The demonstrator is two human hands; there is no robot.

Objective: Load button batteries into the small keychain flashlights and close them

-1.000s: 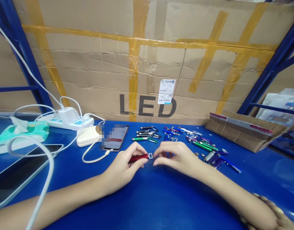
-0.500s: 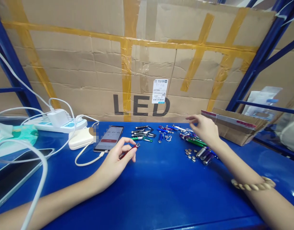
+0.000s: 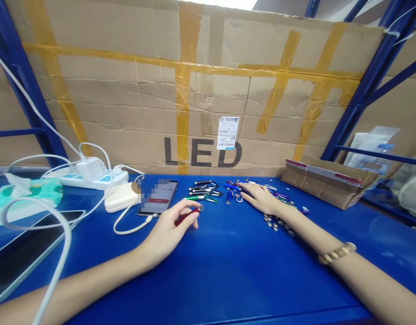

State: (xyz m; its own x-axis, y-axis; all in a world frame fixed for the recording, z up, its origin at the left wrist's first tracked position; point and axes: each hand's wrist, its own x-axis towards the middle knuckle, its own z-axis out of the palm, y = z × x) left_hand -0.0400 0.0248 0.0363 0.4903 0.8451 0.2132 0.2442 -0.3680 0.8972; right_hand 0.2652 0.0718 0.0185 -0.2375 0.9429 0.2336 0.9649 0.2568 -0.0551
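Note:
My left hand is closed around a slim red flashlight tube, whose clear-looking end sticks out past the fingertips. Just beyond it lie several black keychain flashlights with clips, and a green flashlight. My right hand reaches palm down over the parts pile, fingers stretched toward the blue flashlight tubes and a metal clip. Whether its fingertips touch a part I cannot tell. Small round silver button cells show below that wrist, which partly covers the purple and silver pieces.
At the left lie a phone with a running timer, a cream charger, a power strip, a tissue pack, a dark tablet and loose white cables. An open cardboard box stands at the right. A large carton forms the back.
My right hand has moved left and down from above the coloured pile to the blue parts, its fingers now flatter. My left hand keeps the red tube. The view has shifted slightly.

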